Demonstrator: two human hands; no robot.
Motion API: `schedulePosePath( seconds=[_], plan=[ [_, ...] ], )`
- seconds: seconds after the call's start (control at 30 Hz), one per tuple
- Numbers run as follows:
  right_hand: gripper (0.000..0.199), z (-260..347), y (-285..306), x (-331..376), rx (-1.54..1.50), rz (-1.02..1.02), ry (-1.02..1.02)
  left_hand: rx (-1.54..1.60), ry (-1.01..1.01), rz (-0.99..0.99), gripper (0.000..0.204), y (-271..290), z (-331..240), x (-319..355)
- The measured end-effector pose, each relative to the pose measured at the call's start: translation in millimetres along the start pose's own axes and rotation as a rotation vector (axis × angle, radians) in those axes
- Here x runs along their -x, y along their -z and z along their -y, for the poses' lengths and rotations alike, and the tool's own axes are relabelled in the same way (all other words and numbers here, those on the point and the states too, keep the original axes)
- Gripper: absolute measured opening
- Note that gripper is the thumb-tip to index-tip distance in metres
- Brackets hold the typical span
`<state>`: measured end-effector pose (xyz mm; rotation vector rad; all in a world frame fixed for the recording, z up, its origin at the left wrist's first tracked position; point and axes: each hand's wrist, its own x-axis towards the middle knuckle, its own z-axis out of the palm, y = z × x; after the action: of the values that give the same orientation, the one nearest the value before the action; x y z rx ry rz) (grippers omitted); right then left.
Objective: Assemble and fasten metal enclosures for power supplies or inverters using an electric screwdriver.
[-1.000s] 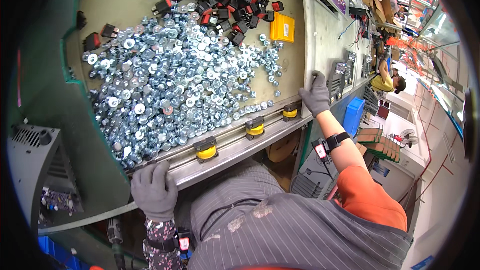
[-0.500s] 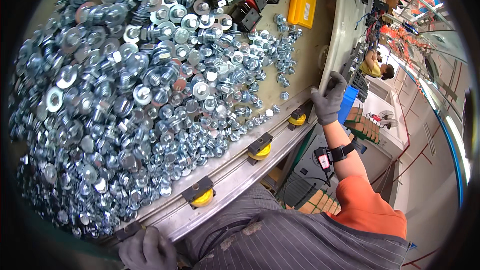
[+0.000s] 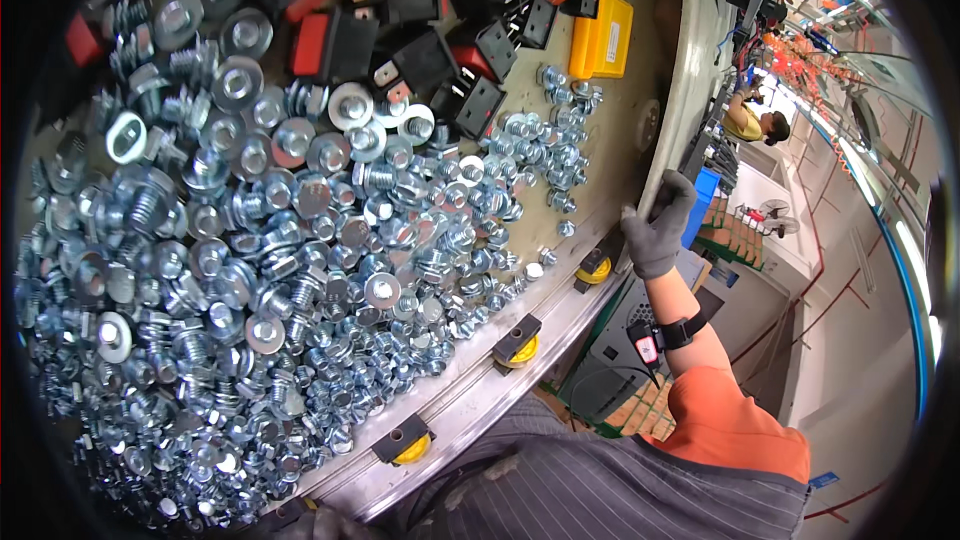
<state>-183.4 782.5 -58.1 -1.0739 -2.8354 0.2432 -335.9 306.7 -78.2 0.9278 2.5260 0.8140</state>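
Note:
A large metal tray holds a heap of silvery bolts with washers. Over the heap's far side lie several black-and-red rocker switches, with metal terminals on some. My right hand, in a grey glove, is closed on the tray's right rim, thumb on the near side and fingers curled over the edge. At the bottom edge, only a small dark part of my gloved left hand shows, beside the tray's near rail; its fingers are hidden.
Along the near rail sit black blocks with yellow discs. A yellow plastic piece lies in the tray's far right corner. Beyond the right rim are a blue bin, stacked cartons and a person in yellow.
The bolts have slid toward the near left, and more rocker switches show at the far side. My left hand has dropped mostly out of view. My right hand stays on the rim.

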Motion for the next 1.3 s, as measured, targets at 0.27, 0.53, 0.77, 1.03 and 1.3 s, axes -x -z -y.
schedulePosePath(
  seconds=[0.27, 0.53, 0.77, 1.03, 1.3],
  plan=[
    [0.038, 44.1, -4.1, -6.5, 0.157, -0.008, 0.048, -0.086, 0.191, -0.049, 0.019, -5.9, -18.4, 11.8],
    [0.023, 81.7, -15.8, 9.6, 0.064, -0.037, 0.082, -0.093, 0.071, -0.196, 0.018, -9.4, -19.9, 15.8],
    [0.02, 148.4, -24.3, 40.6, 0.005, 0.112, 0.123, 0.044, -0.073, -0.154, 0.022, -4.0, -38.4, 14.0],
    [0.041, 186.9, 39.8, 116.4, -0.481, 0.362, 0.237, 0.08, -0.384, -0.066, 0.027, 39.4, -106.4, -8.2],
    [0.028, 23.3, 142.6, 207.2, -0.471, -0.154, -0.127, 0.214, -0.415, 0.061, 0.023, 44.8, -131.1, -23.8]
  ],
)
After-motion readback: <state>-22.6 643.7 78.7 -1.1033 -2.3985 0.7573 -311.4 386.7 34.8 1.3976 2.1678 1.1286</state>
